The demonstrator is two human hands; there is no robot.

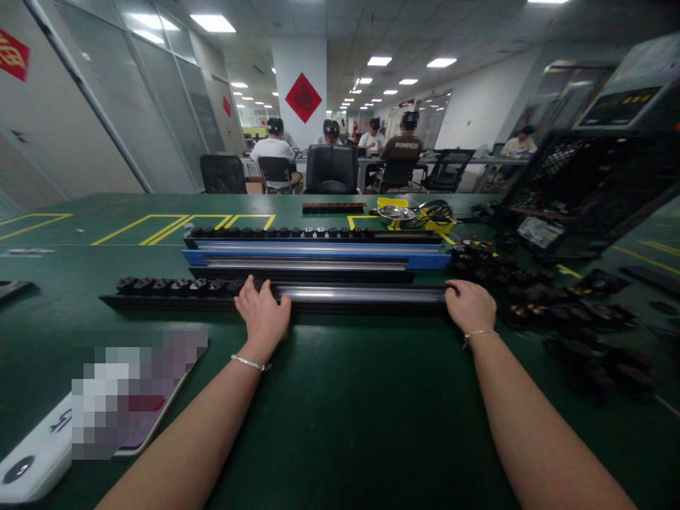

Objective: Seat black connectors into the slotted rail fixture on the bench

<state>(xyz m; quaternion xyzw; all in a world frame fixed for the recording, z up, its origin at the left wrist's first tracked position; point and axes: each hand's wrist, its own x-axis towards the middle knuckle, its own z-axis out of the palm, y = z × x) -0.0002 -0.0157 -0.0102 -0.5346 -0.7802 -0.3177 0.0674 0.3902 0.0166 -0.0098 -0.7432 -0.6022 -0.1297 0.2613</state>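
Note:
A long black rail (366,296) with a shiny metallic strip lies across the green table before me. Small black parts (178,285) stand in a row along its left section. My left hand (261,310) grips the rail near its middle, at the right end of that row, with fingers bent over the top and thumb apart. Around the rail's right end, my right hand (472,306) has its fingers curled; their tips are partly hidden. Just behind lie a blue-edged rail (319,261) and another black rail (281,234) carrying similar black parts.
Loose black parts (574,312) are heaped at the right. Behind them stand an open black case (600,184), a metal bowl (397,212) and yellow trays (392,202). A partly blurred phone (154,425) and a white object (37,453) lie front left. Several people sit at the back.

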